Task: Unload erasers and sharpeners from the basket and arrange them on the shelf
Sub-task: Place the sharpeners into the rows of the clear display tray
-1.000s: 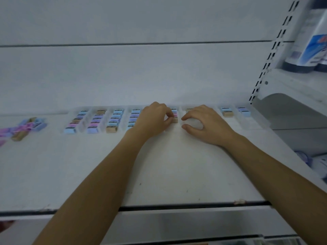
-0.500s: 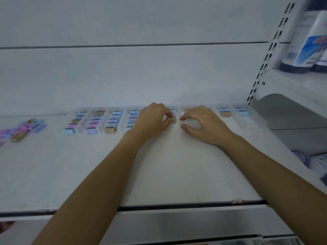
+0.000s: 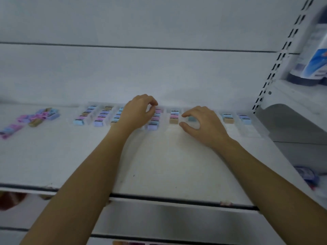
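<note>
Small pastel pieces [image 3: 99, 123], blue, purple, pink and tan, lie in short rows at the back of my shelf [image 3: 159, 165]; a loose heap [image 3: 38, 118] lies far left; one teal piece [image 3: 191, 119], perhaps an eraser, sits alone.

White shelf [image 3: 159, 165]: flat board, dark front edge across lower frame, few small specks on surface. Clear divider tray [image 3: 251, 131] lies at back of board, centre to right of frame. In its lanes: rows of small blocks [image 3: 101, 117] in blue, purple, pink and tan, set end to end. Rightmost lanes hold short pairs [image 3: 228, 118] only. Loose heap [image 3: 38, 117] of same blocks at far left, straggling toward left edge.
</note>
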The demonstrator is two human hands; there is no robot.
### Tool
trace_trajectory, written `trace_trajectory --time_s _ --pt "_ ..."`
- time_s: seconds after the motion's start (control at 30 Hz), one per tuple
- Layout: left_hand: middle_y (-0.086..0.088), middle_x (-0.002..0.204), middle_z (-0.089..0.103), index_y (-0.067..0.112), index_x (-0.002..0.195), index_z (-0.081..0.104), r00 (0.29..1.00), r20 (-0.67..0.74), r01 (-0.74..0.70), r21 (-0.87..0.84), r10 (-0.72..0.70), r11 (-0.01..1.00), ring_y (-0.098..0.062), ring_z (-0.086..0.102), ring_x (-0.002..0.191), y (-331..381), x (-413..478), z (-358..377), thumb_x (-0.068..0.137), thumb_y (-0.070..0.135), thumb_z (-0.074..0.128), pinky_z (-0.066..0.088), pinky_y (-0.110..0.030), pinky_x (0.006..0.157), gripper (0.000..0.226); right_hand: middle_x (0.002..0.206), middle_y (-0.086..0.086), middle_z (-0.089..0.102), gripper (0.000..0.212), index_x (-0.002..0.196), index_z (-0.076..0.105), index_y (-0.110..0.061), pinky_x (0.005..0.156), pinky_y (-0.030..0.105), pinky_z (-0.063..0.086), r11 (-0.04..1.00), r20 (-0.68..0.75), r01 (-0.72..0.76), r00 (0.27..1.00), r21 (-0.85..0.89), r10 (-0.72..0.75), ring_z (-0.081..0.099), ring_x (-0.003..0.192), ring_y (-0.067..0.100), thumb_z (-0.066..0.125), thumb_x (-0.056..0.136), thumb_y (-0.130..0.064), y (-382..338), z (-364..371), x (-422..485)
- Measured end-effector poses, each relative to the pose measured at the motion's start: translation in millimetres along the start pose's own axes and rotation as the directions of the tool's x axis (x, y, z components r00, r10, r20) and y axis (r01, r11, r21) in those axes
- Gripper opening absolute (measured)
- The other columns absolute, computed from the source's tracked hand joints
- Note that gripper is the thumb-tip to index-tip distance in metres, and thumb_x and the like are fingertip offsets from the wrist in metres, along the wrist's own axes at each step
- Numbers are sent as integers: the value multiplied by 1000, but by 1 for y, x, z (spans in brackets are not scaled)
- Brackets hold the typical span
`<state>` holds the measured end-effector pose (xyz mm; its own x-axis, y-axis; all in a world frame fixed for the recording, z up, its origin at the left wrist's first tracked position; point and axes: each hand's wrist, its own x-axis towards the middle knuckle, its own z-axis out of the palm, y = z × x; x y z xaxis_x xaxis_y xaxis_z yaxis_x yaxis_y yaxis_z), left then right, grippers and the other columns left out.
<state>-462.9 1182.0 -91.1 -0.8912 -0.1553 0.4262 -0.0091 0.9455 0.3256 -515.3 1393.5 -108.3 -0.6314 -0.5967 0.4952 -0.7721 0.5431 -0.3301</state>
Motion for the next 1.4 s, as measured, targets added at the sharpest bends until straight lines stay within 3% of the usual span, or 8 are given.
trace_trajectory --time_s 0.1,0.17,0.27,0.43,0.6,0.93,1.13,1.4 --pt "-6 112 61 11 109 62 1000 -6 -20 38 20 999 -23 53 106 4 -3 -15 92 16 48 38 -30 87 22 101 2 65 27 99 67 -15 82 28 34 997 -5 67 998 -45 -68 56 94 22 62 83 -36 -8 -2 5" --pt "-5 113 61 12 110 61 998 11 -59 94 58 994 -21 53 106 3 -7 -32 93 18 48 38 -29 85 23 97 3 66 27 97 67 -14 78 25 32 988 32 135 991 -74 -133 57 91 24 61 83 -35 -19 -3 10" --pt "-4 114 61 14 112 60 993 26 -116 191 113 975 -21 53 106 -7 -12 -62 94 20 46 40 -31 86 24 103 5 65 29 104 65 -13 78 26 30 959 135 260 960 -115 -244 56 95 25 62 83 -33 -45 -1 21" --pt "-1 114 61 15 111 60 986 61 -167 314 155 935 -20 53 105 -41 -32 -113 93 20 45 38 -29 80 24 116 2 60 33 116 59 -16 86 27 32 933 173 342 931 -107 -322 50 105 20 53 90 -35 -119 7 43" --pt "1 112 60 17 110 60 981 128 -185 387 146 903 -19 53 106 -100 -73 -165 93 21 45 36 -27 77 23 114 3 61 32 115 60 -15 87 32 38 932 207 358 917 -56 -340 52 104 22 53 90 -35 -194 48 37" --pt "0 113 60 16 109 61 929 320 -327 475 186 817 -20 55 105 -188 -141 -242 93 23 46 45 -33 83 23 114 -2 58 29 117 56 -20 83 25 42 956 367 288 884 56 -288 53 99 12 49 92 -33 -297 112 46" --pt "2 116 58 19 113 59 958 256 -226 392 130 892 -15 55 105 -234 -155 -250 94 23 45 42 -28 79 24 118 -2 56 31 120 53 -20 87 29 45 970 412 237 880 53 -237 53 98 12 51 91 -31 -319 138 68" --pt "2 118 53 22 117 55 932 359 -60 269 -43 961 -12 55 99 -287 -152 -217 88 37 57 37 -24 75 33 114 2 57 31 118 56 -16 88 30 42 966 394 244 882 86 -258 55 99 17 56 88 -20 -325 182 121"
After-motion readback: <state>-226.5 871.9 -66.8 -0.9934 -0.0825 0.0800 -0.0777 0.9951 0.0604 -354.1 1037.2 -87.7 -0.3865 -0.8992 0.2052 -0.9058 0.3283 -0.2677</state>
